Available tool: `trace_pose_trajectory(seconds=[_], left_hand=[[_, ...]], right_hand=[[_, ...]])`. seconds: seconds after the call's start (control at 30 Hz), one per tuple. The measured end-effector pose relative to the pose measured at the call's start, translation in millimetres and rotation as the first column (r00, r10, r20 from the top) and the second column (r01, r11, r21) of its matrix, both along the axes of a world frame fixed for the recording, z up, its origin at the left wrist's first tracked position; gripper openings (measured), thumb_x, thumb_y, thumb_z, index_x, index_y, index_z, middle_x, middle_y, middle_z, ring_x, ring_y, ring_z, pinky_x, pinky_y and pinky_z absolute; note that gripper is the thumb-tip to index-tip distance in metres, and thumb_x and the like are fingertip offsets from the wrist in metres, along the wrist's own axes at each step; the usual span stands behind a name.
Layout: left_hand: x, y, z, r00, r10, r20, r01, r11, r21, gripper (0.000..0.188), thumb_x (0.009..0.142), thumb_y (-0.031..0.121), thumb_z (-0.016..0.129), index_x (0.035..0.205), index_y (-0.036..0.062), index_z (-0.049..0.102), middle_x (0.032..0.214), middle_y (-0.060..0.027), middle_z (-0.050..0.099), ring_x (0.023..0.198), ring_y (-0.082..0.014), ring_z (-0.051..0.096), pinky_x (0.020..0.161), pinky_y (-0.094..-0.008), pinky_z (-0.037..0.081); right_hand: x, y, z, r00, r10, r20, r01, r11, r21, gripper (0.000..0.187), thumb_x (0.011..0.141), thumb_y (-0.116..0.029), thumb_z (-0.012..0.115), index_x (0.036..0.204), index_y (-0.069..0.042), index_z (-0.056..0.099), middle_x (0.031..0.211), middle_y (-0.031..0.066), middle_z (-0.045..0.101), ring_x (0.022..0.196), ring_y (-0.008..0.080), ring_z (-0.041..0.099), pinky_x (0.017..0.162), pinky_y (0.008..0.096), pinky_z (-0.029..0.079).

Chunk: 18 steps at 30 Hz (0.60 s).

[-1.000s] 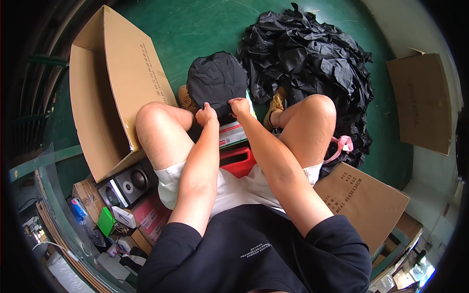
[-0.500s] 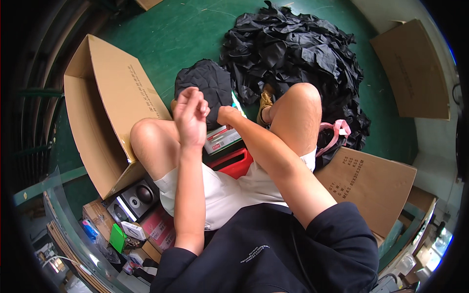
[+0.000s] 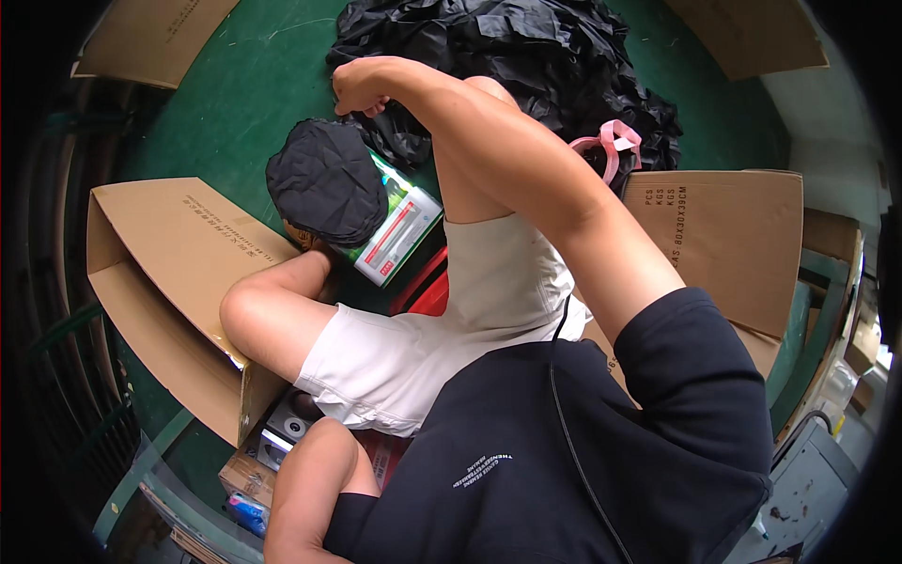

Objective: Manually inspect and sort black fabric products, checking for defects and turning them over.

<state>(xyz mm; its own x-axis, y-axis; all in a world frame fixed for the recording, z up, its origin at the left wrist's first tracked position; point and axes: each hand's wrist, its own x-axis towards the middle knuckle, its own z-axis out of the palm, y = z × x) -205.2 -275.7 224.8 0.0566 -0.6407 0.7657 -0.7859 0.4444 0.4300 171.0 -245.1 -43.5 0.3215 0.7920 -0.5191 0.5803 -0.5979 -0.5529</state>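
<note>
My right hand (image 3: 362, 89) reaches far forward over the near left edge of a large heap of black fabric pieces (image 3: 507, 42). Its fingers are curled closed beside loose black cloth; what they hold, if anything, is hidden. My left arm (image 3: 315, 489) is bent back at the lower edge, and its hand is out of sight. Between my legs and the heap, a rounded stack of black fabric (image 3: 329, 183) lies on a green and white box (image 3: 399, 235).
An open cardboard carton (image 3: 188, 235) stands by my left knee, another carton (image 3: 723, 235) at my right. A red plastic thing (image 3: 430, 287) lies between my thighs. A pink strap (image 3: 615, 141) rests at the heap's right edge. More cardboard (image 3: 155, 38) lies far left.
My right hand has moved forward and left to the fabric heap. My left hand has dropped back out of view from above my lap. The whole view has shifted with my head.
</note>
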Motion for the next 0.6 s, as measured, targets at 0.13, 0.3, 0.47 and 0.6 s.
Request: trace_pose_trajectory(seconds=[0.13, 0.3, 0.47, 0.6], left_hand=[[13.0, 1.4, 6.0, 0.988, -0.11, -0.105, 0.116, 0.992, 0.052, 0.04, 0.075, 0.001, 0.059, 0.114, -0.0056, 0.062, 0.109, -0.016, 0.066, 0.104, -0.0279, 0.061, 0.092, -0.0356, 0.049], [31.2, 0.1, 10.8, 0.94, -0.243, -0.241, 0.271, 0.958, 0.089, 0.044, 0.079, 0.004, 0.057, 0.121, -0.0069, 0.058, 0.117, -0.0183, 0.064, 0.112, -0.0295, 0.059, 0.097, -0.0374, 0.047], [15.2, -11.0, 1.9, 0.888, -0.263, -0.377, 0.282, 0.959, -0.005, 0.044, 0.083, 0.007, 0.055, 0.125, -0.0074, 0.056, 0.124, -0.0207, 0.062, 0.118, -0.0314, 0.057, 0.1, -0.0405, 0.046], [-1.0, 13.6, 8.5, 0.233, -0.489, -0.84, 0.84, 0.537, -0.08, 0.038, 0.086, 0.013, 0.051, 0.118, -0.0054, 0.059, 0.12, -0.0229, 0.062, 0.114, -0.0347, 0.058, 0.097, -0.0441, 0.047]], right_hand=[[-0.3, -1.3, 6.0, 0.999, -0.032, 0.009, 0.031, 0.997, 0.064, 0.033, 0.088, -0.032, 0.058, 0.077, -0.002, 0.066, 0.069, 0.0083, 0.069, 0.061, 0.0191, 0.066, 0.055, 0.0349, 0.052], [2.0, 3.5, 5.4, 0.985, 0.166, 0.053, -0.168, 0.985, 0.035, 0.036, 0.086, -0.031, 0.058, 0.079, 0.002, 0.07, 0.075, 0.0113, 0.071, 0.065, 0.0224, 0.068, 0.059, 0.0371, 0.054], [0.5, -0.9, 4.3, 0.989, 0.147, 0.03, -0.149, 0.987, 0.061, 0.034, 0.085, -0.027, 0.058, 0.08, 0.003, 0.072, 0.075, 0.0141, 0.07, 0.066, 0.0254, 0.068, 0.06, 0.0386, 0.054], [-15.5, 19.5, 18.1, 0.98, 0.193, 0.055, -0.196, 0.98, 0.038, 0.025, 0.085, -0.021, 0.063, 0.095, 0.0, 0.073, 0.088, 0.0144, 0.073, 0.081, 0.0263, 0.07, 0.07, 0.0417, 0.055]])
